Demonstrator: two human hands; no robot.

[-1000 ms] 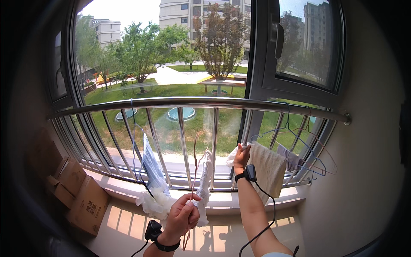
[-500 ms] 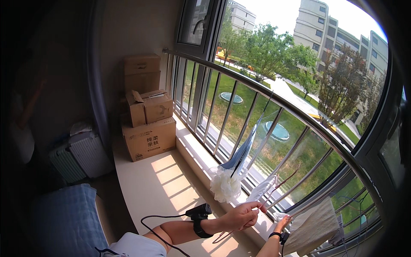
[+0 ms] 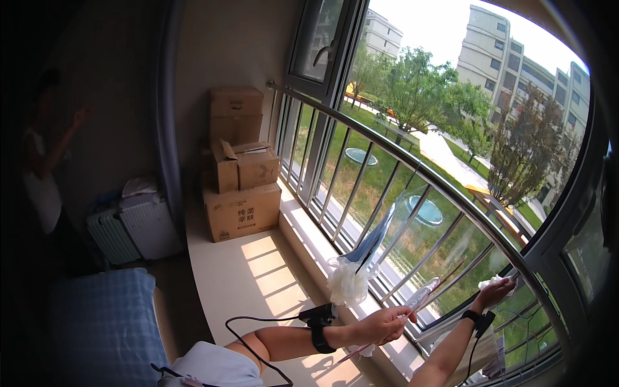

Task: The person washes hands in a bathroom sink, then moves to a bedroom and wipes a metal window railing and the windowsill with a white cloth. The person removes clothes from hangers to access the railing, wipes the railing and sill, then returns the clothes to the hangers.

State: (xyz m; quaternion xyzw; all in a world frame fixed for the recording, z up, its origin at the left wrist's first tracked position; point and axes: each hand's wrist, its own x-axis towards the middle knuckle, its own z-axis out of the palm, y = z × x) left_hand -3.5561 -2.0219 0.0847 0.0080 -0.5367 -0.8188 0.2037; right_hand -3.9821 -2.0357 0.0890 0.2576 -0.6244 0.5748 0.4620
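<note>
My left hand (image 3: 387, 324) is closed round a thin pinkish clothes hanger (image 3: 445, 278), whose other end shows below my wrist. Beside it, a narrow white item (image 3: 422, 294) slants against the railing; its kind is unclear. My right hand (image 3: 495, 297) is raised to the rail at the right, fingers closed on a crumpled white cloth (image 3: 493, 282). A white mesh bath puff (image 3: 348, 282) and a folded blue item (image 3: 376, 242) hang from the railing just beyond my left hand. Both wrists wear black straps with small devices.
A metal railing (image 3: 403, 155) runs along the window. Cardboard boxes (image 3: 243, 209) are stacked on the pale ledge (image 3: 216, 274). Below right hangs a greyish cloth (image 3: 482, 348). At left are suitcases (image 3: 149, 227), a blue checked bed cover (image 3: 106, 316) and a dim person (image 3: 45, 168).
My right hand has risen from beside the greyish cloth to the rail, carrying the white cloth. The left hand keeps the hanger, with little movement. The view has shifted slightly left.
</note>
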